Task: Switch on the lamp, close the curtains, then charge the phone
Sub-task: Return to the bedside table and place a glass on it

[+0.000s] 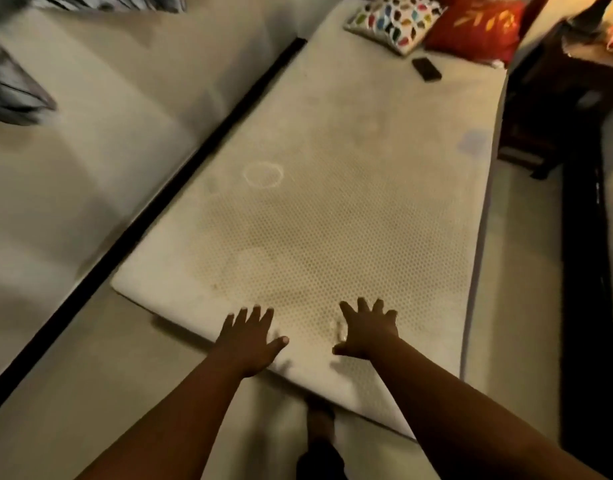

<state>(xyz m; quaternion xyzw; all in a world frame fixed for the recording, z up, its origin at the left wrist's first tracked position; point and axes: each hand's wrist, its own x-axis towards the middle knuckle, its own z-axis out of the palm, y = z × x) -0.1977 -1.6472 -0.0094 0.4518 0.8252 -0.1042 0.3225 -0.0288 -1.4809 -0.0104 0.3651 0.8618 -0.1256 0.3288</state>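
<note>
A dark phone (426,68) lies flat on a bare white mattress (332,174), far from me near the pillows. My left hand (251,336) and my right hand (367,332) hover over the near end of the mattress, fingers spread, holding nothing. Grey curtain fabric (11,88) hangs at the upper left edge. Warm light glows at the top right corner, above a dark wooden bedside table (575,81); the dark base of a lamp (590,15) shows there, its shade out of view.
A patterned white pillow (395,20) and a red pillow (478,29) lie at the mattress head. A black skirting line (159,199) runs along the pale wall on the left. Floor shows on both sides of the mattress. My foot (320,424) stands below.
</note>
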